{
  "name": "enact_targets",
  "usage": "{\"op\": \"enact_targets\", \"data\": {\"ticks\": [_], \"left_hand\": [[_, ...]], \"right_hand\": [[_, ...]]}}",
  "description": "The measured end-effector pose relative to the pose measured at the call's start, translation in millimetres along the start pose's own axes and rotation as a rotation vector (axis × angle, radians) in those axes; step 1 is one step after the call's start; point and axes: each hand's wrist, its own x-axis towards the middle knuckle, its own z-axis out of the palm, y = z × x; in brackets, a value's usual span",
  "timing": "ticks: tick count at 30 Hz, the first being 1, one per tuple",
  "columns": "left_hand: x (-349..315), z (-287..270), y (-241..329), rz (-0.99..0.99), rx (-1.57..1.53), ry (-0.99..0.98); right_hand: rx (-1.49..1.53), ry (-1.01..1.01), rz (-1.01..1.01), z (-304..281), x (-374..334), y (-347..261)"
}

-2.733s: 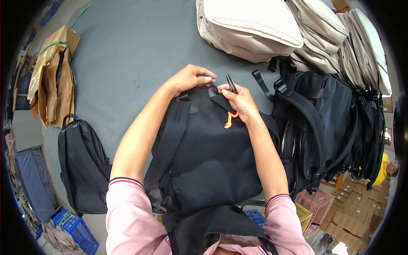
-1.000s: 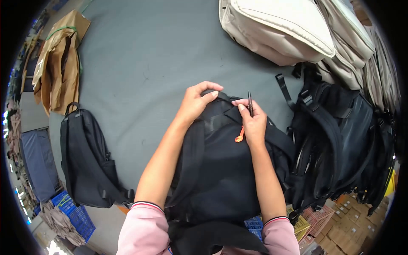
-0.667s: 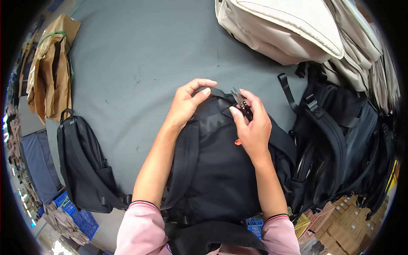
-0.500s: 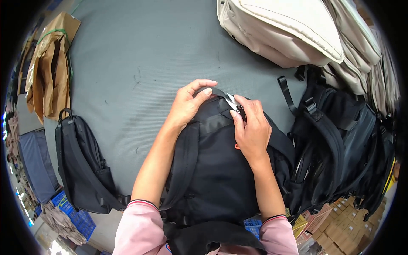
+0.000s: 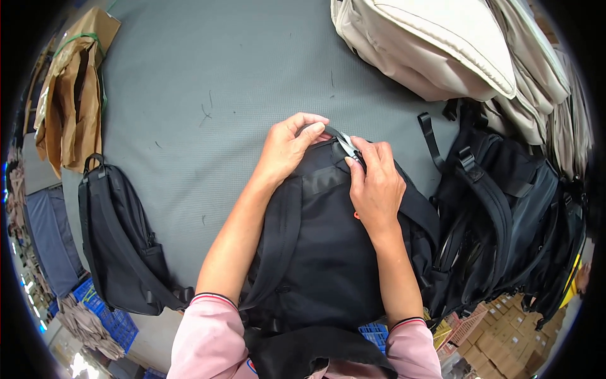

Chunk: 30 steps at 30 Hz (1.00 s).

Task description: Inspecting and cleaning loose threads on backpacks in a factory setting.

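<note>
A black backpack (image 5: 334,234) lies in front of me, its straps facing up and its top edge pointing away. My left hand (image 5: 290,148) pinches the grab handle (image 5: 332,132) at the backpack's top between thumb and fingers. In my right hand (image 5: 379,180) is a pair of thread snips (image 5: 347,147), their silver blades pointing up and left against the handle. An orange ring, seemingly part of the snips, peeks out below the palm. My fingers cover most of the snips' body.
The grey tabletop (image 5: 189,76) carries a few loose dark threads. A smaller black backpack (image 5: 120,240) lies at left, below a brown paper bag (image 5: 76,95). More black backpacks (image 5: 499,202) crowd the right, with cream bags (image 5: 429,50) behind. Crates and cartons stand below the table.
The snips' blades have shifted slightly and now lie closer along the handle. My left fingers have moved a little right on the handle, still pinching it.
</note>
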Motion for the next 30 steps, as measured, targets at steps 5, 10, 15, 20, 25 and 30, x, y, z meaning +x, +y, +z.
{"op": "enact_targets", "data": {"ticks": [5,10,15,20,25,30], "left_hand": [[1.0,1.7,0.4,-0.007,-0.009,0.002],[1.8,1.1,-0.9,-0.009,-0.016,0.006],[3.8,-0.2,-1.6,-0.007,0.028,-0.001],[4.5,2.7,0.0,-0.025,0.034,0.005],[4.4,2.0,0.7,-0.035,0.032,0.011],[5.5,1.3,1.2,-0.058,0.06,-0.007]], "right_hand": [[-0.029,-0.015,0.013,-2.0,-0.1,-2.0],[-0.021,0.006,-0.005,0.4,-0.2,-1.4],[-0.033,0.035,-0.081,2.3,2.0,3.4],[-0.055,0.065,-0.101,3.0,0.6,2.8],[-0.037,0.055,-0.067,2.8,2.0,1.3],[-0.048,0.042,-0.082,2.6,3.1,5.2]]}}
